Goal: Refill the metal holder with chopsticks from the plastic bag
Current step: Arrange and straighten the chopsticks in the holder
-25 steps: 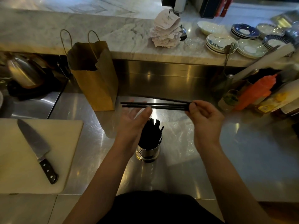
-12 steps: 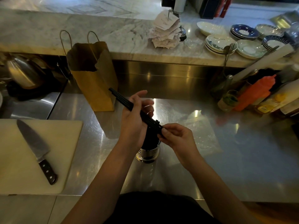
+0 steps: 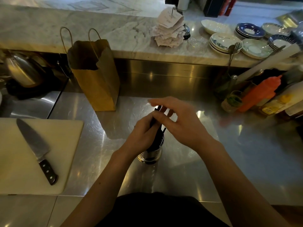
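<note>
The perforated metal holder (image 3: 151, 155) stands on the steel counter (image 3: 101, 128) right in front of me, with several black chopsticks (image 3: 158, 135) upright in it. My left hand (image 3: 141, 135) is closed around a bundle of black chopsticks whose lower ends are inside the holder. Their tops show between my two hands. My right hand (image 3: 177, 122) hovers over the tops with its fingers spread, blurred by motion, and seems to hold nothing. I cannot make out the clear plastic bag behind my hands.
A brown paper bag (image 3: 96, 79) stands behind the holder on the left. A knife (image 3: 35, 146) lies on the cutting board (image 3: 65, 153) at the left. Sauce bottles (image 3: 260, 94) crowd the right. Plates (image 3: 224, 41) and paper slips (image 3: 168, 28) sit on the marble ledge.
The chopstick bundle went from level between both hands to upright, with its ends lowered into the holder. My right hand let go of the lower end and rose above the tops.
</note>
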A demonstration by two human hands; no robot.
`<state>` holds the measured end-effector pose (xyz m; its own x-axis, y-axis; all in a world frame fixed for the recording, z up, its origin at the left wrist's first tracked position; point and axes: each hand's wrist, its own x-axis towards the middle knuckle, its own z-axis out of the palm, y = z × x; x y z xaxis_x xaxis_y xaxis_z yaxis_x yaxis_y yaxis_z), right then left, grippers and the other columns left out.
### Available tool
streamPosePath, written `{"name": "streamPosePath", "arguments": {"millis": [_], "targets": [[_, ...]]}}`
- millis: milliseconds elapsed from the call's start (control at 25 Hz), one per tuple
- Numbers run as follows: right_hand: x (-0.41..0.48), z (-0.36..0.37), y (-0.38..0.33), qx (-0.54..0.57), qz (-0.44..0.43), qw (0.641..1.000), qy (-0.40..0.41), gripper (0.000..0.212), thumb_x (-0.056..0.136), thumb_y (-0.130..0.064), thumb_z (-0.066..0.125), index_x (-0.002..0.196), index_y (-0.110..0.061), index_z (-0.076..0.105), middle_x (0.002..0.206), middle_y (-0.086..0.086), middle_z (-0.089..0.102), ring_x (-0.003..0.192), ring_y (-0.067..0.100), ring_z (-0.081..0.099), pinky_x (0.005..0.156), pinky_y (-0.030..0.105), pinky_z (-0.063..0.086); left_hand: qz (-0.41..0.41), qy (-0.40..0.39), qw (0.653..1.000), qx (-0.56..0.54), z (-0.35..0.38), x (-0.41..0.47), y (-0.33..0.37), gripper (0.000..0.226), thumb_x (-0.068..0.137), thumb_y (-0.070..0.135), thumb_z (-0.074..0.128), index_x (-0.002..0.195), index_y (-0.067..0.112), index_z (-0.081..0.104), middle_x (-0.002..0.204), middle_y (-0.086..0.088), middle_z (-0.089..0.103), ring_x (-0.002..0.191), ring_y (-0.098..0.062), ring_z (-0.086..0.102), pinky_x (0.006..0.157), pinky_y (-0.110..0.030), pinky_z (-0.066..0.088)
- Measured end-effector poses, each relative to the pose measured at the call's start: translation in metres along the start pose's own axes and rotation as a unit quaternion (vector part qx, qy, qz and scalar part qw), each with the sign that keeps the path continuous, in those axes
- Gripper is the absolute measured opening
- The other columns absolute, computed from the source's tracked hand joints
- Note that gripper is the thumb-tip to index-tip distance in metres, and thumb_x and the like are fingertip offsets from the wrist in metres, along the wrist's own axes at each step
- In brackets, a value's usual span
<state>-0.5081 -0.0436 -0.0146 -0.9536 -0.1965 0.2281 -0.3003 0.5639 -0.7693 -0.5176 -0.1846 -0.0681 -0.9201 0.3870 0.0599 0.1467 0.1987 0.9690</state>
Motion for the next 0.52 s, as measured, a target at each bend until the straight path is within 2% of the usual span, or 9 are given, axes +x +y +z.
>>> {"name": "streamPosePath", "arguments": {"millis": [80, 120, 240, 320, 360, 440, 520], "targets": [[-0.004, 0.006, 0.01, 0.007, 0.015, 1.0, -0.01, 0.026, 0.092, -0.017, 0.062, 0.116, -0.024, 0.067, 0.103, -0.017, 0.064, 0.093, -0.01, 0.058, 0.082, 0.007, 0.045, 0.022, -0.002, 1.0, 0.009, 0.007, -0.002, -0.007, 0.028, 0.101, 0.005, 0.041, 0.103, 0.026, 0.06, 0.096, 0.015, 0.064, 0.097, -0.001, 0.065, 0.087, -0.025, 0.05], [-0.006, 0.009, 0.015, 0.01, 0.025, 0.999, -0.018, 0.025, 0.092, -0.015, 0.062, 0.114, -0.023, 0.068, 0.101, -0.018, 0.064, 0.092, -0.013, 0.058, 0.083, 0.006, 0.044, 0.038, 0.001, 0.999, 0.016, 0.009, -0.001, -0.014, 0.028, 0.099, 0.004, 0.043, 0.106, 0.025, 0.06, 0.099, 0.014, 0.064, 0.1, -0.005, 0.065, 0.088, -0.026, 0.05], [-0.012, 0.017, 0.017, 0.005, 0.009, 0.999, -0.033, 0.021, 0.092, -0.011, 0.062, 0.11, -0.018, 0.07, 0.1, -0.009, 0.07, 0.089, -0.011, 0.059, 0.083, 0.006, 0.045, 0.059, 0.025, 0.996, 0.06, 0.01, -0.001, -0.042, 0.02, 0.096, 0.017, 0.049, 0.111, 0.023, 0.061, 0.113, -0.002, 0.065, 0.112, -0.023, 0.062, 0.095, -0.047, 0.05], [-0.012, 0.023, 0.018, -0.003, 0.001, 0.999, -0.05, 0.018, 0.092, -0.013, 0.062, 0.107, -0.014, 0.071, 0.099, -0.002, 0.073, 0.085, -0.003, 0.062, 0.081, 0.01, 0.048, 0.028, 0.052, 0.995, 0.085, 0.011, -0.001, -0.053, 0.024, 0.095, 0.026, 0.053, 0.119, 0.023, 0.056, 0.127, -0.013, 0.059, 0.122, -0.027, 0.055, 0.103, -0.052, 0.044], [-0.012, 0.026, 0.021, -0.002, 0.008, 0.998, -0.059, 0.018, 0.092, -0.014, 0.062, 0.107, -0.013, 0.071, 0.098, 0.0, 0.073, 0.085, 0.001, 0.063, 0.081, 0.013, 0.05, 0.014, 0.07, 0.993, 0.095, 0.012, -0.003, -0.053, 0.032, 0.093, 0.024, 0.056, 0.125, 0.024, 0.05, 0.134, -0.014, 0.055, 0.126, -0.023, 0.051, 0.108, -0.048, 0.041], [-0.015, 0.031, 0.026, 0.004, 0.027, 0.997, -0.068, 0.018, 0.092, -0.015, 0.061, 0.108, -0.013, 0.071, 0.099, 0.001, 0.074, 0.087, 0.006, 0.066, 0.083, 0.017, 0.052, 0.016, 0.09, 0.989, 0.119, 0.012, -0.01, -0.052, 0.044, 0.09, 0.02, 0.063, 0.131, 0.023, 0.048, 0.138, -0.003, 0.048, 0.127, -0.007, 0.042, 0.111, -0.039, 0.037], [-0.02, 0.036, 0.033, 0.0, 0.045, 0.996, -0.072, 0.02, 0.093, -0.017, 0.062, 0.111, -0.015, 0.07, 0.103, 0.001, 0.073, 0.09, 0.005, 0.065, 0.085, 0.015, 0.051, 0.022, 0.102, 0.983, 0.154, 0.009, -0.014, -0.057, 0.04, 0.085, 0.034, 0.065, 0.124, 0.028, 0.056, 0.145, 0.008, 0.039, 0.133, 0.0, 0.036, 0.112, -0.039, 0.036]]}}
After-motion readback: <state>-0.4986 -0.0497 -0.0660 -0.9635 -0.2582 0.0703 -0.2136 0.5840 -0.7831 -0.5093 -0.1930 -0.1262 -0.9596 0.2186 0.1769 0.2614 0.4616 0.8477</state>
